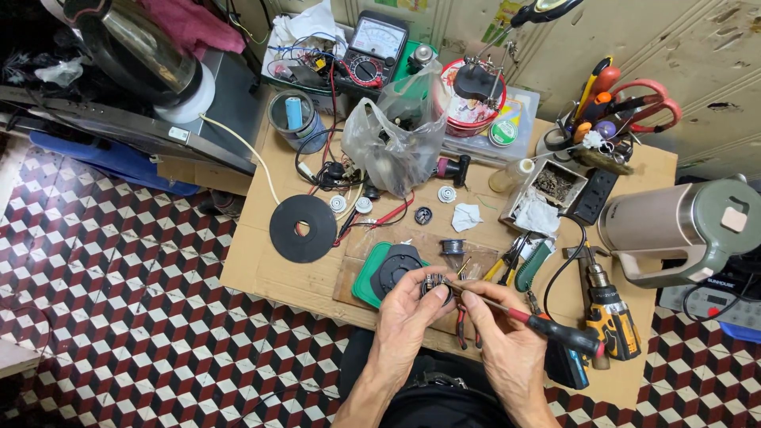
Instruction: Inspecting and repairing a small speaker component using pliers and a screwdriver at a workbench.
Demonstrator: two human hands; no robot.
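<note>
My left hand (404,313) pinches a small round metal part (434,285) between thumb and fingers, just above the near edge of the cardboard-covered table (261,265). My right hand (507,345) grips a screwdriver (555,329) with a red-and-black handle. Its thin shaft points left and its tip touches the small part. A green tray with a black round base (396,268) lies just behind my left hand.
A black disc (303,228) lies at left, a clear plastic bag (396,139) behind centre. A yellow cordless drill (610,317) and a kettle (682,226) sit at right. Pliers (527,265), a multimeter (372,47) and a tool cup (598,119) crowd the back.
</note>
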